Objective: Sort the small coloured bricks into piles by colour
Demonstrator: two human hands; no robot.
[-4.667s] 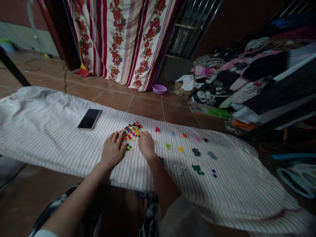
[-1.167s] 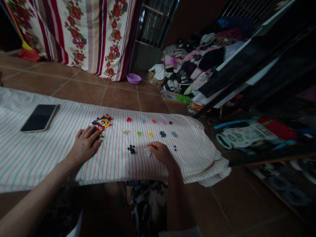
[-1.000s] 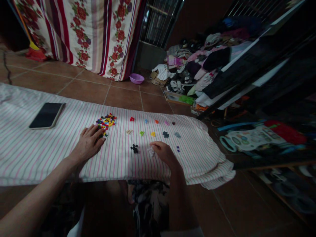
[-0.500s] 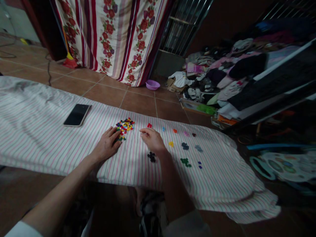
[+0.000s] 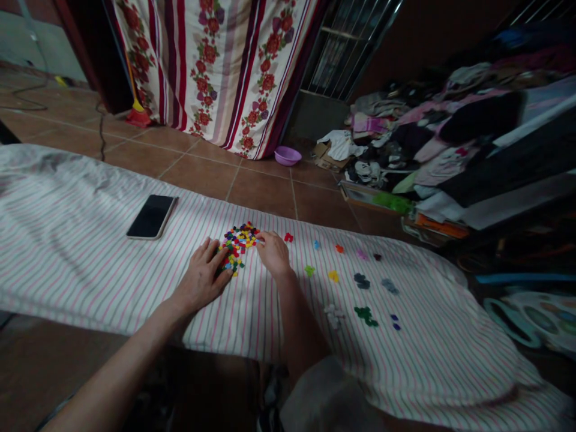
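A mixed pile of small coloured pieces (image 5: 243, 239), like tiny plastic tiles, lies on a striped cloth (image 5: 405, 360). My left hand (image 5: 204, 277) lies palm down at the pile's left side, fingers spread and touching its edge. At the right edge of the pile, my right hand (image 5: 273, 253) has thumb and forefinger pinched together; what is between them is too small to make out. Right of it sit small one-colour groups: red (image 5: 288, 237), lime (image 5: 309, 270), yellow (image 5: 333, 276), dark grey (image 5: 361, 281), white (image 5: 333, 315) and green (image 5: 366, 316).
Farther right are light blue (image 5: 316, 244), orange (image 5: 339, 248), pink (image 5: 362, 254), brown (image 5: 377, 257), grey (image 5: 389, 286) and purple (image 5: 395, 322) pieces. A phone (image 5: 152, 216) lies left of the pile. Beyond the cloth, a purple basin (image 5: 288, 156) stands on the tiled floor.
My right hand has moved left to the pile's edge. Lime and white groups now show, while the black group is out of sight near my right forearm. My left hand stays at the pile.
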